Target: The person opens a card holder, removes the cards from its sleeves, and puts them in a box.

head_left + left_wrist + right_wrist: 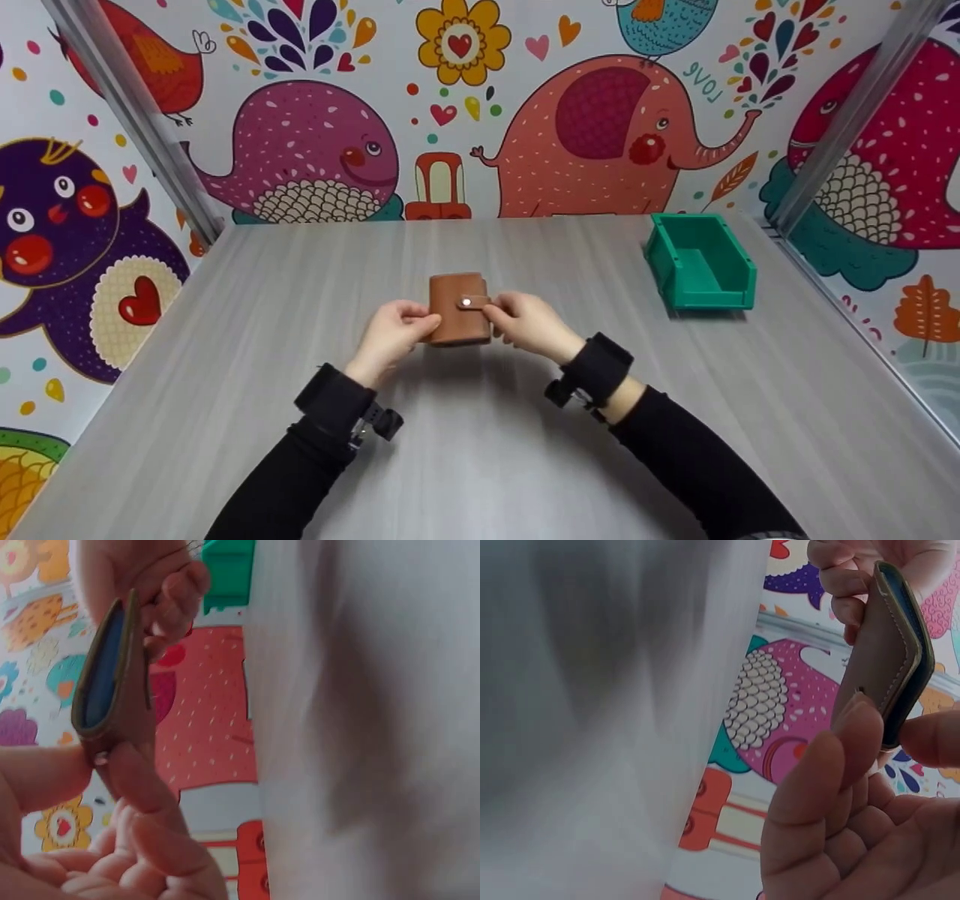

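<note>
A small brown leather wallet (455, 322) with a snap strap (474, 302) is held up over the table, strap side showing in the head view. My left hand (396, 330) pinches its left edge between thumb and fingers. At the opposite edge, my right hand (529, 322) pinches the wallet by the strap end. The left wrist view shows the wallet (124, 705) edge-on, folded, with a blue inside. In the right wrist view, stitching runs along the wallet (877, 660), and the right thumb and fingers press its near edge.
A green plastic bin (701, 262) stands at the back right of the grey table (300, 285). Walls printed with cartoon animals rise behind and on both sides, with metal posts (142, 120) at the corners.
</note>
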A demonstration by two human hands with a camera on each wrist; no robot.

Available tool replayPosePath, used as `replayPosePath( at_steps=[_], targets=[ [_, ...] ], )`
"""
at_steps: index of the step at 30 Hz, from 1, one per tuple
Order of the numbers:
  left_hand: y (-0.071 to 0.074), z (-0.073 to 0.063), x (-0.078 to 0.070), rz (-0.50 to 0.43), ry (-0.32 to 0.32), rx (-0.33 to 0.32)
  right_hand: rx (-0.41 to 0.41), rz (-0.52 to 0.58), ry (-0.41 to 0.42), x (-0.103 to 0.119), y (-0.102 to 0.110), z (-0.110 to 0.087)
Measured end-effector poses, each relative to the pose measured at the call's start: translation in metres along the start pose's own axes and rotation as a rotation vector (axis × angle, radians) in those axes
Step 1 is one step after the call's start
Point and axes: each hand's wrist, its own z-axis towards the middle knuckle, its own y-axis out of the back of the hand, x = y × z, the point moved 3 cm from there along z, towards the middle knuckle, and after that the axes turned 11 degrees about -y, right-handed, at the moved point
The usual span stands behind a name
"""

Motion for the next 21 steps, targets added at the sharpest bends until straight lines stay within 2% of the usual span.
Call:
replayPosePath(
  at_steps=[4,8,17,21],
  targets=[
    [-0.015,0.001,-0.001,0.021,-0.039,0.002,0.003,0.007,-0.01,-0.012,0.009,-0.004],
    [-0.029,0.002,-0.003,0.046,-0.064,0.032,0.019,0.009,-0.026,-0.024,0.016,-0.009],
    [-0.056,0.003,-0.002,0.046,-0.025,0.108,0.038,-0.004,-0.047,-0.051,0.025,-0.018],
    [-0.065,0.004,-0.002,0.066,-0.035,0.148,0.073,0.006,-0.066,-0.061,0.028,-0.021]
  ],
)
